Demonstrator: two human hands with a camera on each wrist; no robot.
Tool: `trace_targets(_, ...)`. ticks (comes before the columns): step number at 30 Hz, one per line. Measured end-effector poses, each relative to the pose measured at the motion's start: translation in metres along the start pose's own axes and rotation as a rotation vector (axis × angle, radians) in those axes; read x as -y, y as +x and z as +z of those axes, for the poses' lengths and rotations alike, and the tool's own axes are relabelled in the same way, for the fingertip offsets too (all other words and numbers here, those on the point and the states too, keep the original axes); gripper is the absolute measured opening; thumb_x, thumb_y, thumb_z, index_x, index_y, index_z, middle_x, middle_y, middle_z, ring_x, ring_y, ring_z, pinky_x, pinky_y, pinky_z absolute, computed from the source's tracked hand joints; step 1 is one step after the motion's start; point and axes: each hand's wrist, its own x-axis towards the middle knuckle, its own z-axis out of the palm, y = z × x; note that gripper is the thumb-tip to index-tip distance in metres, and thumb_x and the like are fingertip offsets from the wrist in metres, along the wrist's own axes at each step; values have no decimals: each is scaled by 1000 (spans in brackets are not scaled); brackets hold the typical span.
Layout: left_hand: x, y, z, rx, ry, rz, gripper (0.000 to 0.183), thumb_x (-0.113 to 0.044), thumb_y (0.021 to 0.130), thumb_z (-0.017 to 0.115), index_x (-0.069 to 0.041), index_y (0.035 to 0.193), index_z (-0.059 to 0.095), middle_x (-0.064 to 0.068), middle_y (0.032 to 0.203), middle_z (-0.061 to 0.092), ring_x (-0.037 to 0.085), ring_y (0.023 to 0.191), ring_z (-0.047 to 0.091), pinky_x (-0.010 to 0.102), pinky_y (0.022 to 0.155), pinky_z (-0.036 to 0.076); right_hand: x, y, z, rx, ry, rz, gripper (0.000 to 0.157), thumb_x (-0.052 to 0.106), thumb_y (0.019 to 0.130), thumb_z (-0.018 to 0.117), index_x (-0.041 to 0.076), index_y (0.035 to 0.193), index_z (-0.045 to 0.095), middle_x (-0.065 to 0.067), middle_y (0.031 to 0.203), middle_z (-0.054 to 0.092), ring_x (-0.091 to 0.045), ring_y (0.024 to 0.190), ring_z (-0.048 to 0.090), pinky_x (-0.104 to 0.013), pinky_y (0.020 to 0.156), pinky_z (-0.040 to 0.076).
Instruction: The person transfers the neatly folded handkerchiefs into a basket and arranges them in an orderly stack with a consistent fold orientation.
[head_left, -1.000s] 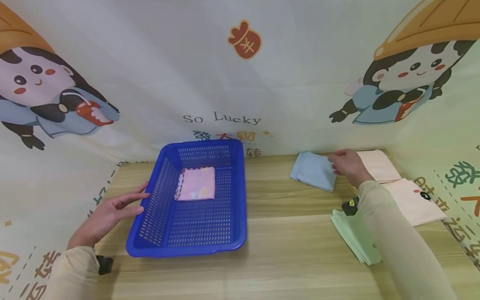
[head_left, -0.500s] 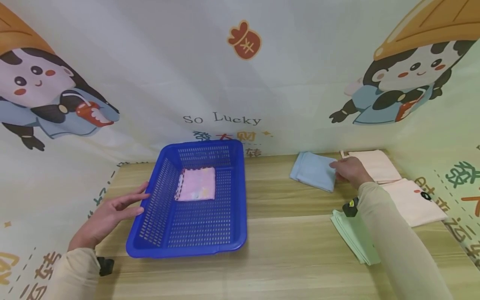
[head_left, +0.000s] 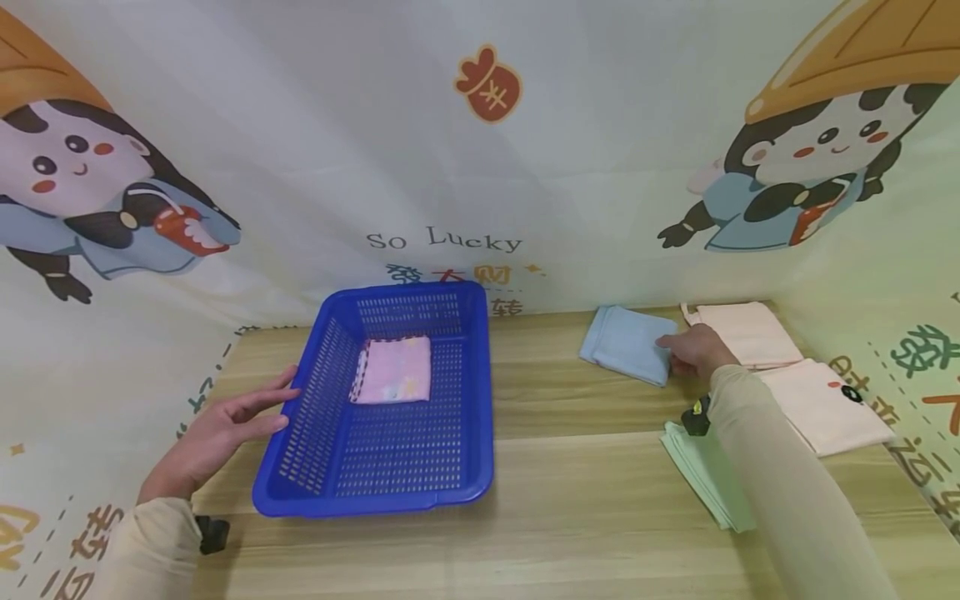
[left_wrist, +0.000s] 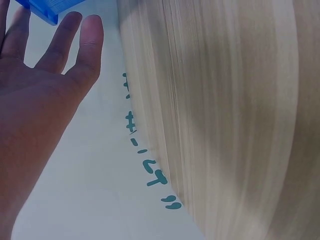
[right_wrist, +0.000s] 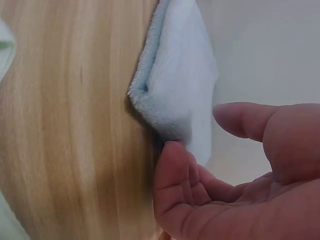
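Observation:
My left hand [head_left: 213, 429] is beside the left rim of a blue plastic basket [head_left: 486, 417], its straight fingertips right at the rim. Inside the basket lies a folded pink towel [head_left: 393, 369] with a checked edge. A folded light blue towel [head_left: 628, 342] lies on the table at the back right. At this towel's right edge is my right hand [head_left: 701, 350]. In the right wrist view its fingertips [right_wrist: 172, 155] touch the lower corner of the blue towel [right_wrist: 175, 75], while the thumb [right_wrist: 245, 119] stands apart from the cloth.
Two folded pale pink towels, one at the back [head_left: 750, 333] and one nearer with a printed face [head_left: 821, 404], lie right of my right hand. A folded green towel [head_left: 708, 483] is partly hidden under my right forearm. Printed cloth walls [head_left: 480, 183] border the wooden table [head_left: 555, 500].
My right hand has come down toward the table and slightly nearer me, its fingers now at the blue towel's right edge. The left hand and basket stay in place.

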Motion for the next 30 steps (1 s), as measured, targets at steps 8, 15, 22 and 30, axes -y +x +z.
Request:
trace_targets(8,0,0,0,6,-7,7,51,-39,101,64,-21,148,55,-14,170,24,37,160,7,78,115,19,0,2,5,-30,-95,-2,33,16,93,61,-11,111,53,2,64,52,-5,53,52,-19,54,48)
trace_targets(15,-1,0,0,10,4,10,51,-40,101,63,-21,148,55,-12,170,23,39,160,9,78,115,20,3,4,8,-24,-175,-14,33,15,92,62,-12,110,52,-1,69,49,-7,53,52,-19,53,49)
trace_targets(22,0,-1,1,6,5,13,51,-40,101,63,-20,148,55,-13,170,24,39,159,10,77,115,20,1,9,9,-19,-142,-21,16,12,92,60,-1,90,52,-1,73,48,-8,57,52,-21,54,50)
trace_targets(30,-1,-2,2,4,8,27,50,-38,101,63,-20,148,55,-13,170,24,39,159,10,77,115,20,-1,11,9,-28,-49,-39,52,16,93,58,-17,131,44,-16,108,51,-13,79,55,-20,63,50)
